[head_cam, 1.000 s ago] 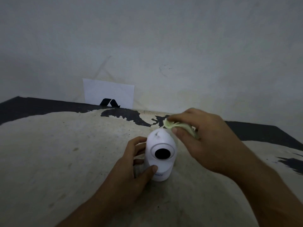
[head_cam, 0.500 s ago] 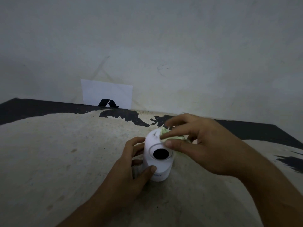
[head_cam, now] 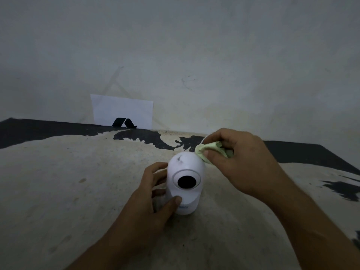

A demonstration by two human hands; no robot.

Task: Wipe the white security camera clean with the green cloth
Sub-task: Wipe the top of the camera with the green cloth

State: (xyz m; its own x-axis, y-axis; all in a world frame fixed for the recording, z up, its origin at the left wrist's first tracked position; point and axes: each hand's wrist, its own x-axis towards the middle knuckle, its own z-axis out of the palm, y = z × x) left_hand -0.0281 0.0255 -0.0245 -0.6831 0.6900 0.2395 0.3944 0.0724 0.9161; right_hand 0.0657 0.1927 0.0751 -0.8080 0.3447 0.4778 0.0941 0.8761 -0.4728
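A white security camera [head_cam: 186, 168] with a round black lens stands upright on the worn table [head_cam: 58, 182], lens facing me. A dark smudge marks the top left of its dome. My left hand [head_cam: 153, 199] grips its base from the left, thumb across the front. My right hand [head_cam: 237, 162] pinches a bunched pale green cloth [head_cam: 210, 151] and holds it against the dome's upper right side.
A white paper card [head_cam: 121, 112] with a black logo leans on the wall at the table's back edge. The tabletop is pale with peeling black patches along the back and right. A plain grey wall rises behind.
My right hand has swept the cloth from the top front of the dome back out to its upper right side. The left hand keeps its hold on the base.
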